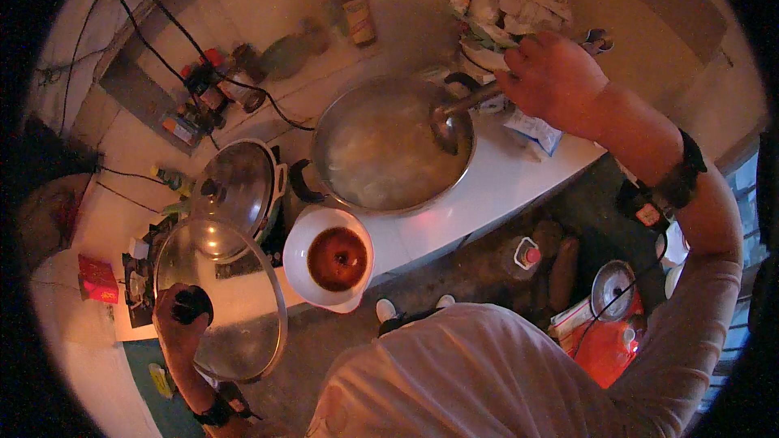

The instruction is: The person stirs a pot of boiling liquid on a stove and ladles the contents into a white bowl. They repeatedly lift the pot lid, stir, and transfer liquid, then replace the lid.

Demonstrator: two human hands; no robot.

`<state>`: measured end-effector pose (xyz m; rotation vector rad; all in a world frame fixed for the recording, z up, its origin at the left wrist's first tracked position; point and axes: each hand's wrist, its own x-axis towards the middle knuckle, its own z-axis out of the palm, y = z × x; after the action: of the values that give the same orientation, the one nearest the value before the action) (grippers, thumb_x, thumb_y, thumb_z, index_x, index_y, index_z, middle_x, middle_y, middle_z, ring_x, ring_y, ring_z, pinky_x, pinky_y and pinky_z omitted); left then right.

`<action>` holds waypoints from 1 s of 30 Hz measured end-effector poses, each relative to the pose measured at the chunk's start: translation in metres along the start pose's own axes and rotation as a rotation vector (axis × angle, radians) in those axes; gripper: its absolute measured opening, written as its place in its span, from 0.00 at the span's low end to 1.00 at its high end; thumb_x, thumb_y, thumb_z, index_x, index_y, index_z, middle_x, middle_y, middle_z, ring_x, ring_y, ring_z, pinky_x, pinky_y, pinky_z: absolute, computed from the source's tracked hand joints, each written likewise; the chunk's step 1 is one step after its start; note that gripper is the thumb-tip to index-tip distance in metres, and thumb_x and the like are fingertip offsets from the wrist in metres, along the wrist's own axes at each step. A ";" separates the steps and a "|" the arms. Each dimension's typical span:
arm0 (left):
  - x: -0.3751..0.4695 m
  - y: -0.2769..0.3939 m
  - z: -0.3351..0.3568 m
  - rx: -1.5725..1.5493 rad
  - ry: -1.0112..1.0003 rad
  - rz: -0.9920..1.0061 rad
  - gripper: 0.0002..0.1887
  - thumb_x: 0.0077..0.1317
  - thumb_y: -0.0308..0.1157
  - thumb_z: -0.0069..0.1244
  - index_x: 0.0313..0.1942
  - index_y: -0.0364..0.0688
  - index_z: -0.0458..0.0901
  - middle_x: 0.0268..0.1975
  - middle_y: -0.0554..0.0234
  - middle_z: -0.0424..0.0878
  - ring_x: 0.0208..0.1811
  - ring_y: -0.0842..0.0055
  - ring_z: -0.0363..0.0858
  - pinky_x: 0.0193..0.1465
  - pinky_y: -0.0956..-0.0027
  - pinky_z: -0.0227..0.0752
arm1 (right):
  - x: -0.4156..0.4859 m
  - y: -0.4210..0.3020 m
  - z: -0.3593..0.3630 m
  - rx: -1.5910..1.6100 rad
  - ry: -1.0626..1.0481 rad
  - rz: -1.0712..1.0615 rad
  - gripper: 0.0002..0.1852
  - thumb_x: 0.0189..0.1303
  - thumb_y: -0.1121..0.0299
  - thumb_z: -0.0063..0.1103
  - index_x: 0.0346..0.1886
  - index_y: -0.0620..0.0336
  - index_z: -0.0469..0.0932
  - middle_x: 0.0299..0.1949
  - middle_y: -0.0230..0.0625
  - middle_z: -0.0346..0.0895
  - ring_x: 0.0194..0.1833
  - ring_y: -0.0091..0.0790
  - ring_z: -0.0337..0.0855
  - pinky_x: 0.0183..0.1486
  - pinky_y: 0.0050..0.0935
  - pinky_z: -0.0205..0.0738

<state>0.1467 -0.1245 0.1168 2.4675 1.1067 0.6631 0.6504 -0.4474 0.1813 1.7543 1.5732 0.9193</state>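
Note:
A large metal pot (389, 146) of cloudy, steaming liquid stands on the white counter (420, 237). My right hand (551, 82) grips the handle of a metal ladle (447, 128), whose bowl is over the right part of the pot. On the left, my left hand (182, 316) holds a glass lid (243, 316) by its black knob, tilted beside the counter's front edge. Between lid and pot sits a white bowl (296, 255) with reddish-brown liquid in it. Behind the glass lid is a second, lidded pan (234, 188).
Seasoning jars (240, 91) and black cables (164, 6) are at the back left. Plastic bags (517, 3) lie at the back right, a blue-white packet (532, 131) beside the pot. A gas stove (139, 280) is far left; a red bag (608, 347) lies low at right.

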 end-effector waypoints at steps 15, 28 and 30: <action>-0.012 -0.011 -0.005 0.018 0.031 -0.068 0.25 0.38 0.23 0.58 0.43 0.41 0.78 0.41 0.57 0.78 0.44 0.64 0.79 0.50 0.65 0.72 | 0.015 0.006 0.011 0.509 -0.309 -0.075 0.09 0.42 0.71 0.62 0.31 0.56 0.84 0.29 0.44 0.81 0.36 0.50 0.84 0.34 0.48 0.78; -0.005 -0.009 -0.001 0.075 0.044 -0.032 0.23 0.37 0.23 0.58 0.40 0.43 0.79 0.39 0.58 0.78 0.42 0.65 0.79 0.48 0.66 0.73 | 0.000 -0.100 0.060 1.097 -0.322 0.109 0.08 0.53 0.69 0.60 0.37 0.54 0.81 0.33 0.46 0.81 0.38 0.53 0.82 0.39 0.51 0.77; -0.002 -0.013 -0.001 0.055 -0.006 -0.089 0.27 0.36 0.24 0.59 0.44 0.40 0.79 0.42 0.60 0.79 0.43 0.68 0.79 0.49 0.66 0.73 | 0.006 -0.113 0.061 1.043 -0.312 0.161 0.08 0.52 0.69 0.60 0.37 0.54 0.81 0.33 0.45 0.81 0.39 0.52 0.83 0.40 0.49 0.78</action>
<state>0.1368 -0.1179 0.1110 2.4475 1.2411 0.6063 0.6354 -0.4275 0.0550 2.5595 1.8398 -0.2318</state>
